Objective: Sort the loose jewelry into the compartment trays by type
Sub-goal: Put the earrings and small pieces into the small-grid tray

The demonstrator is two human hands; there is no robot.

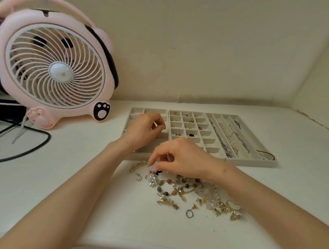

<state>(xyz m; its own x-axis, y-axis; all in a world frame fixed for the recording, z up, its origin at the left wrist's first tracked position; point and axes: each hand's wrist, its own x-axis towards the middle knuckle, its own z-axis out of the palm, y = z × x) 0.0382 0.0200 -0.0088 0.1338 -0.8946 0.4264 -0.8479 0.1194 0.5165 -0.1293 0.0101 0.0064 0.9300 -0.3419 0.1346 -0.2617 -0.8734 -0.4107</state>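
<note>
Loose jewelry (185,188) lies heaped on the table (65,176), lower centre. The right hand (183,158) curls over the heap's upper edge, fingertips down; I cannot tell whether it grips a piece. The left hand (141,129), thumb and forefinger pinched close, is over the left tray (137,110) at centre; whether it holds anything is unclear.

The fan (55,64) has a pale pink body with a black band along its side and a white grille of curved, swirling spokes; its black foot (101,111) carries a white paw print and its pink foot (40,118) a paler pink one. The cable (28,151) is black, the table (65,176) white, the wall (199,51) cream and the trays (252,162) pale grey-beige, with a cream pearl strand (229,137) and a dark silver chain (220,139). The loose jewelry (185,186) mixes gold, brown, purple and milky beads, with a glittering silver brooch (152,180), a gold bracelet (138,165) and a silver ring (189,213).
</note>
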